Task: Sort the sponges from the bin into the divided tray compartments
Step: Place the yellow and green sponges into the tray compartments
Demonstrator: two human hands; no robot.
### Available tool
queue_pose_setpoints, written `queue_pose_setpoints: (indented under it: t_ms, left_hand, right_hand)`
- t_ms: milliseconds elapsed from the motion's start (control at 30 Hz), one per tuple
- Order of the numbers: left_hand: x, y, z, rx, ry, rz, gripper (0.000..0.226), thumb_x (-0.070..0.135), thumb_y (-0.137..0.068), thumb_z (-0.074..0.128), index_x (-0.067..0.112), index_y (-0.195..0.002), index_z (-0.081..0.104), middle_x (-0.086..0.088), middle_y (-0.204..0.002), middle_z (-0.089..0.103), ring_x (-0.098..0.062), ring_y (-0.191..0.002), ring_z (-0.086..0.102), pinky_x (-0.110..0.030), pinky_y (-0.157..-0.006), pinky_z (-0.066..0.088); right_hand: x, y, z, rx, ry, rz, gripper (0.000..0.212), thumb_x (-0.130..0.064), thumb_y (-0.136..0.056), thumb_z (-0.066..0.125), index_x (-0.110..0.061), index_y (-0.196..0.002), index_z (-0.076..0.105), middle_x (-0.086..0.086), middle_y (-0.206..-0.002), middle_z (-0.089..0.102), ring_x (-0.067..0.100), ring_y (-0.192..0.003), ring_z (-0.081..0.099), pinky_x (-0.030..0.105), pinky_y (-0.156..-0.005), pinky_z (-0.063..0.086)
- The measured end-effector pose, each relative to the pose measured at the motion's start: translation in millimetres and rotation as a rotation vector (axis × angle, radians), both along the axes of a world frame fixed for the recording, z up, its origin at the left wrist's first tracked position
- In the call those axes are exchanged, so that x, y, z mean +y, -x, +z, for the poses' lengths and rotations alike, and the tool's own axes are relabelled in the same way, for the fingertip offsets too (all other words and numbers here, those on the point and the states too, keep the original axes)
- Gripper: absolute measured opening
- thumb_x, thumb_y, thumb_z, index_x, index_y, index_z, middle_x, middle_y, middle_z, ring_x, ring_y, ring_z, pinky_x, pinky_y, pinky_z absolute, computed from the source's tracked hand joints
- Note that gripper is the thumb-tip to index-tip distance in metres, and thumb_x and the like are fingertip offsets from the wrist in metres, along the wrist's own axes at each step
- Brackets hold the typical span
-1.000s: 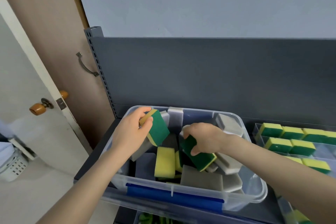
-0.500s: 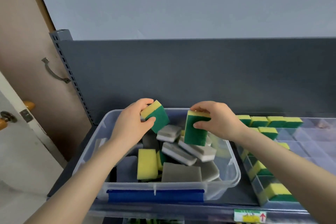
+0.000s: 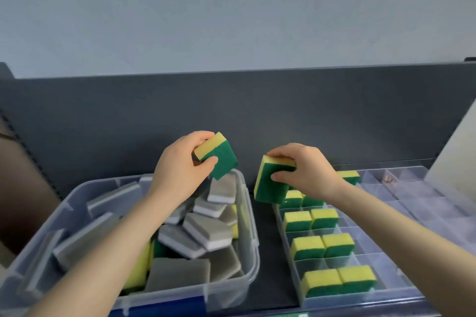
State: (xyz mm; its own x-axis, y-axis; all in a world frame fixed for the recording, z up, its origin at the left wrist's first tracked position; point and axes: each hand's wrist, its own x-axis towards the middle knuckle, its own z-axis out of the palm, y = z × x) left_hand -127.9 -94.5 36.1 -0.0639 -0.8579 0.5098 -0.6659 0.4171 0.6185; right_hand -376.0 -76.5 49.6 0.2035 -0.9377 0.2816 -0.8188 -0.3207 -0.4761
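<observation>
Two grips clamped, left hand on yellow-green sponge, right hand on matching sponge

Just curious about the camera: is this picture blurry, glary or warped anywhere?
Head view: soft, even light, no harsh glare or deep shadows; the grey sponges at the bin's left side look smeared, while the left hand, the right hand and the yellow-green sponges they grip are sharper; the wide lens swells the forearms toward the bottom corners.
</observation>
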Motion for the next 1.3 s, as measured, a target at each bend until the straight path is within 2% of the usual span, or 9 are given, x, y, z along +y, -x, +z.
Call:
queue_pose_setpoints:
  t_ms: [367, 700, 800, 1033, 1300]
  left_hand:
    - [-18.6, 138.2, -2.6, -0.066, -0.048, -0.036, 0.041, 0.017, -0.081, 0.067, 0.03, -0.12, 0.059, 0.014, -0.109, 0.064, -0.008, -0.101, 0.059, -0.038, -0.08, 0.056]
    - [-31.1, 244.2, -21.8, -0.084, -0.095, -0.032, 0.037, 0.016, -0.082, 0.068, 0.03, -0.115, 0.06, 0.018, -0.105, 0.058, -0.004, -0.095, 0.057, -0.035, -0.08, 0.055]
    - [-33.7, 264.3, -33.5, -0.082, -0.16, -0.03, 0.036, 0.02, -0.082, 0.068, 0.034, -0.114, 0.059, 0.021, -0.107, 0.058, -0.001, -0.096, 0.058, -0.033, -0.083, 0.055]
    - [-48.1, 287.9, -53.3, -0.192, -0.277, -0.07, 0.036, 0.021, -0.082, 0.069, 0.032, -0.115, 0.059, 0.018, -0.108, 0.059, -0.004, -0.098, 0.058, -0.033, -0.085, 0.054]
    - [-56.6, 295.8, -71.1, -0.278, -0.357, -0.121, 0.035, 0.02, -0.085, 0.068, 0.03, -0.116, 0.057, 0.015, -0.116, 0.058, -0.005, -0.106, 0.056, -0.031, -0.091, 0.051]
  right_hand:
    - [-28.3, 143.3, 0.1, -0.031, 0.011, -0.012, 0.039, -0.016, -0.08, 0.07, -0.023, -0.117, 0.062, -0.011, -0.106, 0.06, 0.01, -0.096, 0.054, 0.025, -0.087, 0.046]
    - [-48.0, 245.0, -18.1, -0.033, -0.04, 0.039, 0.039, -0.009, -0.078, 0.069, -0.023, -0.114, 0.063, -0.01, -0.102, 0.061, 0.013, -0.095, 0.057, 0.029, -0.088, 0.048]
    - [-54.8, 263.0, -28.6, -0.042, -0.064, 0.046, 0.039, -0.009, -0.078, 0.07, -0.023, -0.114, 0.064, -0.007, -0.105, 0.063, 0.015, -0.095, 0.058, 0.031, -0.088, 0.049]
    - [-62.5, 278.7, -60.7, -0.06, -0.101, 0.024, 0.038, -0.009, -0.078, 0.07, -0.021, -0.113, 0.064, -0.002, -0.104, 0.064, 0.018, -0.094, 0.058, 0.032, -0.083, 0.049]
    - [-61.5, 279.2, -87.4, -0.016, -0.131, -0.055, 0.04, -0.01, -0.079, 0.069, -0.021, -0.117, 0.062, -0.003, -0.112, 0.063, 0.018, -0.1, 0.057, 0.024, -0.083, 0.045]
